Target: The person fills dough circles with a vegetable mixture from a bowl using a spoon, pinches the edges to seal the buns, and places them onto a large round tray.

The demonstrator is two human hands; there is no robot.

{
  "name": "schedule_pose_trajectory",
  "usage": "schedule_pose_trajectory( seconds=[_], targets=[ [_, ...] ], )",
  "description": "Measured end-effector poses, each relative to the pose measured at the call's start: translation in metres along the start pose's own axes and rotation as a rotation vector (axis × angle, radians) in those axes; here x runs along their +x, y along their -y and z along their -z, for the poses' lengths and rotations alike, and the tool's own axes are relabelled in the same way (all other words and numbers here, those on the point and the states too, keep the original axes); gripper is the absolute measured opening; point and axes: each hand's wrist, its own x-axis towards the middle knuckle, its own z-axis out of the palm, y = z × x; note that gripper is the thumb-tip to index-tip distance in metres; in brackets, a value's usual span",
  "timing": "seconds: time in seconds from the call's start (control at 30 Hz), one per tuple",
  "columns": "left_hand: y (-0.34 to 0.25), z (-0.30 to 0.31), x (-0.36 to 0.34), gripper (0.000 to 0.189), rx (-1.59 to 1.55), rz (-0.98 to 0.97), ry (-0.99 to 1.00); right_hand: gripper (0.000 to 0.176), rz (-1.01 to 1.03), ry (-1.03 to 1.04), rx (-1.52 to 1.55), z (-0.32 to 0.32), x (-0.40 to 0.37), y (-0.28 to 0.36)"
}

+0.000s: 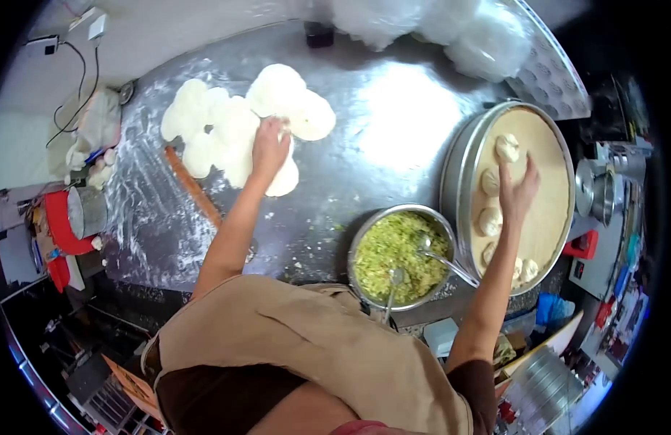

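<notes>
Flat round dough wrappers [194, 119] lie overlapping in a floury spread on the metal table. My left hand [270, 151] is over them, its fingers curled and pinching the edge of a dough wrapper. Over at the right, my right hand [519, 192] reaches into a round steamer [556, 217] lined with pale cloth. Its fingers are apart, with the tips just below a pleated bun [507, 148]. Several more buns [490, 221] sit along the steamer's near-left side. Between my arms stands a steel bowl [353, 264] of chopped green filling [393, 250], two spoons resting in it.
A wooden rolling pin [193, 187] lies on the floured metal table [314, 210], left of my left forearm. Clear plastic bags [488, 43] and a dimpled tray [549, 76] are at the back right. A metal container [87, 212] stands at the left edge.
</notes>
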Motion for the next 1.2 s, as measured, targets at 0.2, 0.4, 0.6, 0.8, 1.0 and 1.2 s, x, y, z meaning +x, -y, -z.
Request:
schedule_pose_trajectory(
  seconds=[0.2, 0.4, 0.6, 0.8, 1.0, 1.2],
  targets=[
    [0.009, -0.019, 0.077, 0.032, -0.102, 0.037, 0.107, 0.05, 0.013, 0.697, 0.151, 0.112, -0.208, 0.048],
    [-0.008, -0.056, 0.074, 0.072, 0.38, 0.169, 0.287, 0.059, -0.171, 0.936, 0.341, 0.124, -0.283, 0.087],
    [0.018, -0.041, 0.091, 0.036, 0.17, 0.177, 0.533, 0.016, -0.106, 0.431, 0.507, 0.083, -0.292, 0.1],
    [-0.037, -0.006, 0.044, 0.037, -1.413, 0.553, 0.335, 0.013, -0.377, 0.174, 0.436, 0.051, -0.28, 0.097],
    [-0.082, 0.052, -0.026, 0.066, -2.227, 0.515, 0.314, 0.012, -0.257, 0.145, 0.304, 0.09, -0.287, 0.098],
    [-0.102, 0.061, -0.056, 0.07, -2.207, 0.488, 0.351, 0.012, -0.195, 0.228, 0.237, 0.075, -0.324, 0.123]
  ],
)
